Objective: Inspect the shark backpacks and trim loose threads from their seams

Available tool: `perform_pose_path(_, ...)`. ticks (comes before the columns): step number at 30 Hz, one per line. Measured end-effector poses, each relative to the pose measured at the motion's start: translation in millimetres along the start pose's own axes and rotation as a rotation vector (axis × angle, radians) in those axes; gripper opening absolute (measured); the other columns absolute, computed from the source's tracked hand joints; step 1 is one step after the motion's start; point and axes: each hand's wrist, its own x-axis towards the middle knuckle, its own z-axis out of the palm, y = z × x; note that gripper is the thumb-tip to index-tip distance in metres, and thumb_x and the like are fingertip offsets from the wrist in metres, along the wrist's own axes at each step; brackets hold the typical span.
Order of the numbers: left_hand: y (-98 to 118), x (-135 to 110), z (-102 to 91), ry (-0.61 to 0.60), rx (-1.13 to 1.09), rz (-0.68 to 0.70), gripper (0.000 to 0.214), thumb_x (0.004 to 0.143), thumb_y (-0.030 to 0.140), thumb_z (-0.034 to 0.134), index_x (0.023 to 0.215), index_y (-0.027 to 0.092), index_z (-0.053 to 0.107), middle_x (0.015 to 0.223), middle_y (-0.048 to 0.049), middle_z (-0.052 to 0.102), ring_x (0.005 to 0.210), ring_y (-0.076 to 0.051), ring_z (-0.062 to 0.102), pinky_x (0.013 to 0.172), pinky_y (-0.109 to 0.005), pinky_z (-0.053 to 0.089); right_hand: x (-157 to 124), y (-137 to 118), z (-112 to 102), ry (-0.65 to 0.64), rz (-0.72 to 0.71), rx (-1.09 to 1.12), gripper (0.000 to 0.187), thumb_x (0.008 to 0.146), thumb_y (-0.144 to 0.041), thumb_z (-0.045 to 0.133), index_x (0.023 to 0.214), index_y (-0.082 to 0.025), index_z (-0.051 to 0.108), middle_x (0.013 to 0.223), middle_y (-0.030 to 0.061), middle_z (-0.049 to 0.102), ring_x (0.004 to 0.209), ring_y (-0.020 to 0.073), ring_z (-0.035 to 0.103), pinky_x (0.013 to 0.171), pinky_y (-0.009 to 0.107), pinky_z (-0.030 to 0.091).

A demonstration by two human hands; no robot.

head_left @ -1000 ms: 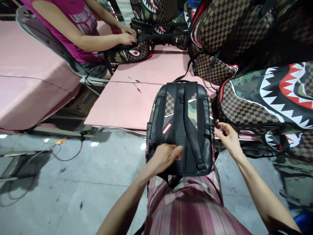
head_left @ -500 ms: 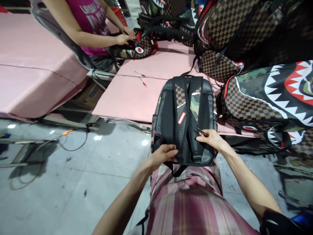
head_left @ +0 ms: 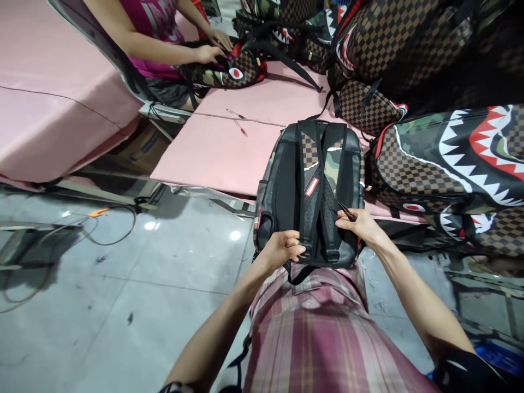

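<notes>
A black backpack (head_left: 282,164) rests back side up across my lap and the table edge, its checkered and camouflage shoulder straps facing me. With fingers pinched, my left hand (head_left: 284,248) grips the lower end of the left shoulder strap (head_left: 311,218). My right hand (head_left: 360,225) is closed around small dark thread snips (head_left: 347,212), their pointed tips aimed up and left over the bag's right side. The thumb and fingers of that hand are close to the right strap (head_left: 332,240).
Pens (head_left: 240,128) lie on the pink-covered table (head_left: 204,147). At the far left side a co-worker handles another bag (head_left: 235,73). Shark-mouth backpacks (head_left: 426,158) are piled along the right. A cable loop (head_left: 110,243) lies on the floor.
My left hand has moved from the bag's lower edge up and right onto the left strap. My right hand has shifted slightly right and up with the snips. The straps lie less crossed.
</notes>
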Motion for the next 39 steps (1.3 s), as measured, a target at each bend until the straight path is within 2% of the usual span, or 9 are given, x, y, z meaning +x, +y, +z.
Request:
perform_pose_path(9,-0.3,2.1,0.3,0.005,0.083,-0.045,0.034,0.057,0.035,0.070,0.075,0.016,0.048,0.049,0.0082,0.043,0.047,-0.010,0.052,0.042,-0.019,0.037,-1.7,-0.2,-3.7,-0.039,-0.028,0.002,0.028,0.053,-0.035,0.070,0.063,-0.016,0.051,0.060,-0.0057,0.041,0.059,0.0095,0.038,0.058,0.025,0.029)
perform_pose_path(16,-2.7,0.7,-11.1,0.002,0.172,-0.106,0.030,0.059,0.031,0.065,0.073,0.018,0.043,0.050,0.0089,0.041,0.046,-0.006,0.039,0.043,-0.017,0.031,0.7,5.1,-11.4,-0.101,-0.031,-0.024,0.028,0.058,-0.036,0.066,0.061,-0.018,0.046,0.059,-0.0061,0.039,0.057,0.0094,0.035,0.057,0.024,0.027)
perform_pose_path(22,-6.2,2.5,-16.6,-0.049,0.326,-0.188,0.024,0.063,0.031,0.059,0.072,0.020,0.040,0.055,0.0065,0.044,0.052,-0.010,0.044,0.045,-0.019,0.031,4.3,17.2,-12.3,-0.135,-0.033,-0.024,0.025,0.064,-0.033,0.066,0.061,-0.018,0.046,0.060,-0.0051,0.039,0.059,0.0099,0.036,0.055,0.023,0.028)
perform_pose_path(25,13.1,1.5,-36.9,-0.127,0.488,-0.211,0.020,0.068,0.032,0.056,0.064,0.020,0.040,0.056,0.0045,0.047,0.054,-0.011,0.048,0.045,-0.019,0.031,3.5,10.6,-16.1,-0.044,0.032,0.086,0.027,0.065,-0.036,0.068,0.062,-0.018,0.048,0.059,-0.0049,0.039,0.054,0.0089,0.034,0.049,0.022,0.026)
perform_pose_path(28,64.5,17.3,-69.8,-0.121,0.608,-0.190,0.022,0.072,0.039,0.055,0.067,0.018,0.054,0.055,0.0031,0.053,0.050,-0.011,0.049,0.045,-0.020,0.033,16.7,-12.3,-35.3,0.133,0.086,0.339,0.029,0.064,-0.040,0.071,0.072,-0.019,0.051,0.057,-0.0057,0.037,0.046,0.0068,0.027,0.040,0.020,0.019)
perform_pose_path(31,138.2,72.4,-91.1,0.016,0.576,0.060,0.032,0.072,0.043,0.057,0.088,0.017,0.063,0.066,-0.0013,0.063,0.054,-0.014,0.055,0.051,-0.023,0.041,50.9,-47.2,-69.4,0.194,0.067,0.602,0.029,0.063,-0.039,0.071,0.069,-0.021,0.049,0.052,-0.0074,0.030,0.040,0.0056,0.020,0.034,0.020,0.016)
perform_pose_path(34,201.3,169.2,-83.2,0.253,0.544,0.453,0.036,0.079,0.041,0.051,0.101,0.015,0.062,0.080,-0.0051,0.068,0.074,-0.017,0.061,0.066,-0.027,0.047,92.2,-77.7,-101.7,0.115,-0.026,0.787,0.025,0.066,-0.028,0.068,0.063,-0.021,0.045,0.052,-0.0077,0.028,0.039,0.0046,0.014,0.031,0.018,0.020)
perform_pose_path(36,225.3,243.8,-64.4,0.280,0.463,0.580,0.035,0.080,0.035,0.051,0.106,0.013,0.061,0.096,-0.0091,0.068,0.091,-0.020,0.061,0.083,-0.032,0.046,113.3,-88.8,-115.0,0.091,-0.084,0.818,0.018,0.068,-0.022,0.065,0.064,-0.020,0.047,0.053,-0.0074,0.029,0.039,0.0046,0.014,0.031,0.017,0.024)
perform_pose_path(39,237.9,341.7,-29.3,0.246,0.386,0.611,0.034,0.081,0.027,0.052,0.109,0.010,0.059,0.114,-0.0131,0.063,0.108,-0.022,0.056,0.098,-0.036,0.037,129.5,-91.8,-122.6,0.091,-0.123,0.790,0.011,0.070,-0.020,0.062,0.068,-0.020,0.051,0.053,-0.0070,0.030,0.038,0.0051,0.015,0.030,0.018,0.026)
